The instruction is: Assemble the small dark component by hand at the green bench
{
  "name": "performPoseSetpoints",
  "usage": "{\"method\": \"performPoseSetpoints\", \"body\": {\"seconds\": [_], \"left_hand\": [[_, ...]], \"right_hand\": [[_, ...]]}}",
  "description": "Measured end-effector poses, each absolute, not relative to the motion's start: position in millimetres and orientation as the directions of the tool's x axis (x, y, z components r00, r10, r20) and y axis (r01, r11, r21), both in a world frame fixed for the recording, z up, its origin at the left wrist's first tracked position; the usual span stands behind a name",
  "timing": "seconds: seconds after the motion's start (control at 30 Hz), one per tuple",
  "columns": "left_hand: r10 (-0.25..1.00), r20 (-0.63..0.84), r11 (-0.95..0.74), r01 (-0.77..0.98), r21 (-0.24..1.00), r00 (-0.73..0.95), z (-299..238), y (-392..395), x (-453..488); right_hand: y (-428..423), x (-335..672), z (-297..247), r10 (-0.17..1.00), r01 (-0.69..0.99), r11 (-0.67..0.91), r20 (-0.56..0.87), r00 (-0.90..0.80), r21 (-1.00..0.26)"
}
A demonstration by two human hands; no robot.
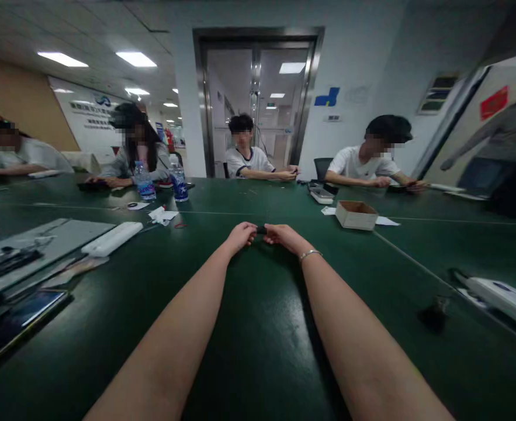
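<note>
Both my arms reach forward over a dark green table (pixel 258 327). Between my fingertips is a small black object (pixel 262 230), too small for me to tell its kind. My left hand (pixel 241 235) is closed, pinching its left end. From the other side my right hand (pixel 283 235) pinches its right end, fingers curled. A silvery bracelet (pixel 310 254) circles my right wrist. The hands are close together, just above or resting on the tabletop; I cannot tell which.
At left lie a phone (pixel 25 321), a white case (pixel 113 238) and a grey board (pixel 82 229). Two water bottles (pixel 179 181) stand beyond crumpled paper (pixel 163 215). A cardboard box (pixel 356 215), a black binder clip (pixel 435 314) and a white device (pixel 503 298) are at right. Several people sit opposite.
</note>
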State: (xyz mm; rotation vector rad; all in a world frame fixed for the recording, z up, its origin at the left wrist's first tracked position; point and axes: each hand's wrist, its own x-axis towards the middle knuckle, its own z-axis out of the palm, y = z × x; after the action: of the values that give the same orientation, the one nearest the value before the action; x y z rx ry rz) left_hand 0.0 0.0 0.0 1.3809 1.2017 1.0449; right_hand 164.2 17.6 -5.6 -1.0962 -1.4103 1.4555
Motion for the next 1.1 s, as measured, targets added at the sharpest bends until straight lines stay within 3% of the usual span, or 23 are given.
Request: {"method": "performPoseSetpoints", "body": {"seconds": [0.6,1.1], "left_hand": [[0.976,0.179,-0.192,0.113,0.975,0.121,-6.6,0.9,-8.7],[0.991,0.116,-0.121,0.087,0.989,0.065,-5.3,0.4,-8.5]], "right_hand": [[13.6,163.3,-2.6,0.955,0.014,-0.059,-0.06,-0.291,-0.998],[9.5,165.8,-1.4,0.946,-0.03,-0.032,-0.021,-0.324,-0.999]]}}
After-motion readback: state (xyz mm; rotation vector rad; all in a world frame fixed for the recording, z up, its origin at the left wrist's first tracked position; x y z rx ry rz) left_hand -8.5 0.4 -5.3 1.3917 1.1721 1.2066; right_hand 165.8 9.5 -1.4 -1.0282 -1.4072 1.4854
